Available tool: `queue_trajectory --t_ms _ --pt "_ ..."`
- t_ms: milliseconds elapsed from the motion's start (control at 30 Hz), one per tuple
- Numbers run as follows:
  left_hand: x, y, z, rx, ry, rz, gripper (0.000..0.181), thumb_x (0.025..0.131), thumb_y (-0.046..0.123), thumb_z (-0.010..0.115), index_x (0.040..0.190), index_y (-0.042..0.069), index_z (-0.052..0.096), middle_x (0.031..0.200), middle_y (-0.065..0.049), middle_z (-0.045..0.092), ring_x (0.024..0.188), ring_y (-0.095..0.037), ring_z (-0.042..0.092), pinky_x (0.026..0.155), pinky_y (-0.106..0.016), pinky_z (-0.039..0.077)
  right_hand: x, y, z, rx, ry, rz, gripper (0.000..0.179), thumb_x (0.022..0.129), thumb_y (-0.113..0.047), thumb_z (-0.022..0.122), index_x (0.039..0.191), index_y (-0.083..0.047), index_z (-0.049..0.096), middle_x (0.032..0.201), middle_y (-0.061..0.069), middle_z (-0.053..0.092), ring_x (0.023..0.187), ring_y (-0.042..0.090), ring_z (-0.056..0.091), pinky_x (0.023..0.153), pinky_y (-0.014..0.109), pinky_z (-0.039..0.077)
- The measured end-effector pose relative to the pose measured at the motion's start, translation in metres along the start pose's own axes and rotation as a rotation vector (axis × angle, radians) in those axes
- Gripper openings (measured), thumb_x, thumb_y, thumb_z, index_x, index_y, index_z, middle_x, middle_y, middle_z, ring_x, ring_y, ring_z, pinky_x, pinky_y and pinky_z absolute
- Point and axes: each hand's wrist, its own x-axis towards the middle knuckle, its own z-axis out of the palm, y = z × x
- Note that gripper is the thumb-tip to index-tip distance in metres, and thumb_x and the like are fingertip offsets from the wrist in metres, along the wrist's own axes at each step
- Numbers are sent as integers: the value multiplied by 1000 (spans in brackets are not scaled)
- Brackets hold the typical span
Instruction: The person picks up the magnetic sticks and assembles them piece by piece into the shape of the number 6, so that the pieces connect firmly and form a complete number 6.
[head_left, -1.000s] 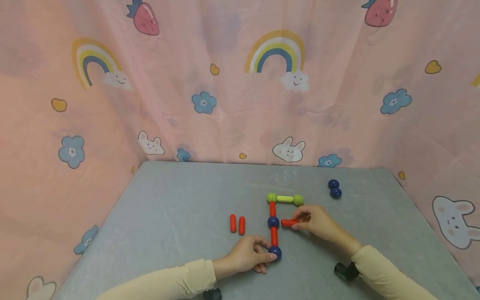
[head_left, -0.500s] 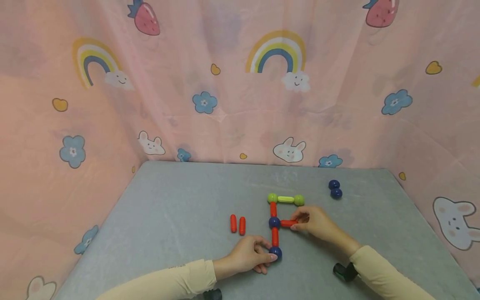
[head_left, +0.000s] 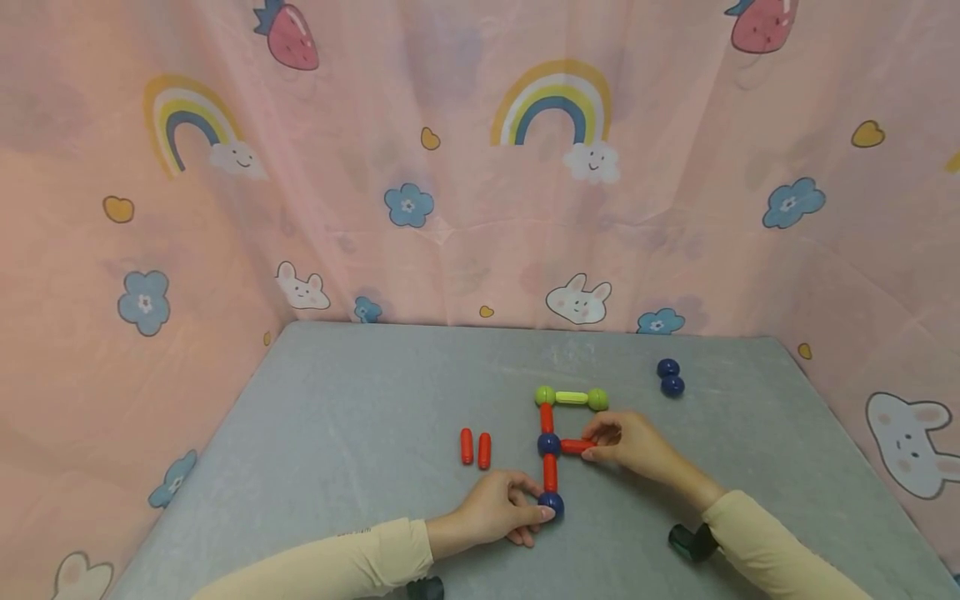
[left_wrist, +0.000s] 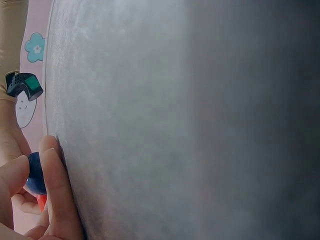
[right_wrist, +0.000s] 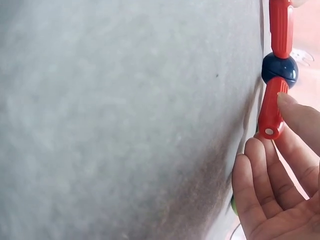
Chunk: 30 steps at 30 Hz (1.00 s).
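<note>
On the table lies a joined figure of magnetic rods and balls. Its upright runs from a green ball [head_left: 545, 396] through a red rod, a middle blue ball [head_left: 549, 445] and another red rod [head_left: 551, 473] to a near blue ball [head_left: 552, 505]. A light green rod [head_left: 572, 398] links the top ball to a second green ball [head_left: 597, 399]. My left hand [head_left: 491, 508] pinches the near blue ball between thumb and fingers. My right hand [head_left: 630, 446] pinches a red rod [right_wrist: 271, 110] whose far end meets the middle blue ball; its free end shows a silvery magnet tip.
Two loose red rods [head_left: 476, 449] lie side by side left of the figure. A pair of blue balls [head_left: 671, 378] sits at the back right of the grey table [head_left: 360, 400]. A patterned pink cloth [head_left: 465, 250] hangs behind and along the sides.
The red rod in my right hand has moved slightly left, closing the gap to the middle blue ball and now meeting it. My left hand keeps its hold on the near ball.
</note>
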Motion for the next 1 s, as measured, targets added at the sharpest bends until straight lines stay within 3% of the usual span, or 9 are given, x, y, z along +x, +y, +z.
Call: queue_trajectory --t_ms 233,433,700,833,1000 --pt "0 0 -1 0 -2 0 21 87 17 76 103 6 68 69 -3 69 51 -6 63 47 -19 53 5 -9 -6 13 10 31 22 82 -23 81 97 -10 72 89 0 68 79 7 59 71 20 52" --pt "0 -2 -1 -3 -4 5 21 87 17 76 103 6 68 69 -5 70 51 -6 63 47 -19 53 20 -24 -6 -17 12 -6 20 84 -21 79 100 -11 72 92 0 70 83 10 61 76 20 53" --pt "1 -3 -1 -6 -11 16 21 88 18 76 103 6 67 71 -8 71 52 -6 63 48 -19 53 50 -46 2 -2 -103 -26 22 85 -25 79 104 -16 74 94 -3 72 88 11 63 83 27 54" --pt "1 -2 -1 -7 -17 20 22 88 18 76 103 6 67 72 -11 72 52 -7 63 48 -20 53 65 -59 7 30 -194 -95 24 87 -21 76 109 -13 73 104 4 74 94 13 66 86 30 56" --pt "1 -3 -1 -11 -20 18 22 88 18 75 104 5 66 73 -11 73 51 -6 63 48 -19 53 84 -73 16 52 -330 -167 26 87 -19 76 112 -10 74 109 10 74 95 13 67 84 24 56"
